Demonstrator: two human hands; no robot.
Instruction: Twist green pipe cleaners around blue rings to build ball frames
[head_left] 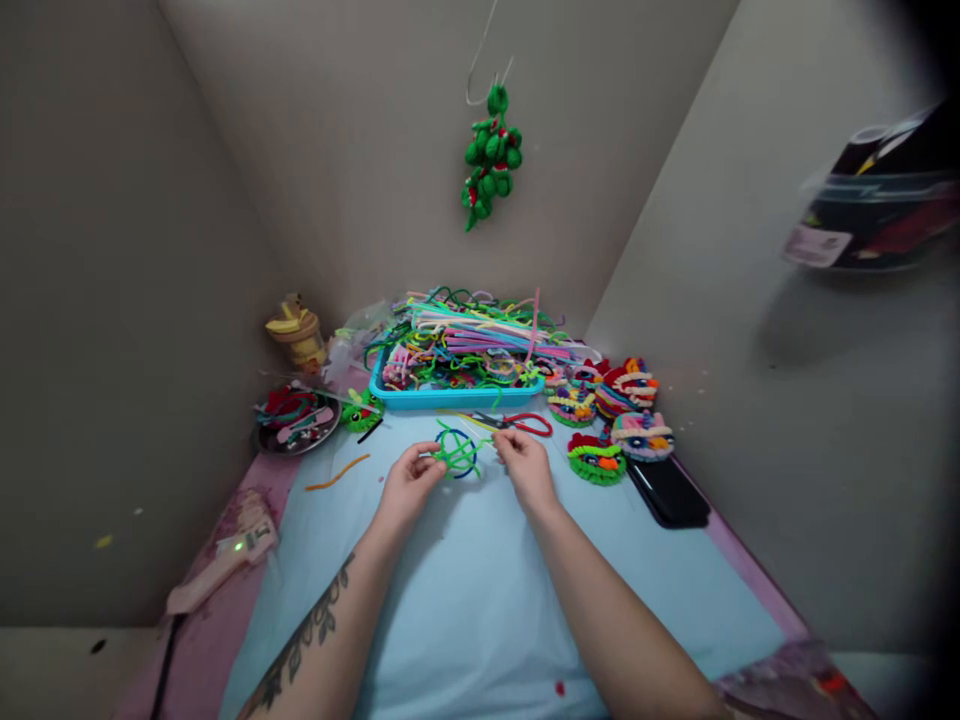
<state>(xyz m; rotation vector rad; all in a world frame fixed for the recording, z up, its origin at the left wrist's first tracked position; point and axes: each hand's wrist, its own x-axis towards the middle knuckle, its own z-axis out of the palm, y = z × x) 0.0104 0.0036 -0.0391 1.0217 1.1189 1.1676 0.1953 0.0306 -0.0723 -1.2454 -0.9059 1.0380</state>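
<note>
My left hand [412, 478] pinches the left edge of a round pipe-cleaner frame [457, 453], a dark blue ring crossed by bright green strands. To the right of the ring, my right hand [523, 462] has its thumb and fingers closed on a green pipe-cleaner end [484, 441]. That strand appears to run back to the ring, though the join is too small to make out. Both hands are held above the light blue cloth [472, 580]. Just beyond them lie scissors with red handles [536, 424].
A blue tray [457, 398] heaped with pipe cleaners stands at the back. Finished colourful pieces [596, 458] and a black phone [670, 493] lie right. At left are a metal bowl [335, 428], an orange pipe cleaner [337, 473] and a pink glue gun [225, 565]. A green bundle [493, 150] hangs above.
</note>
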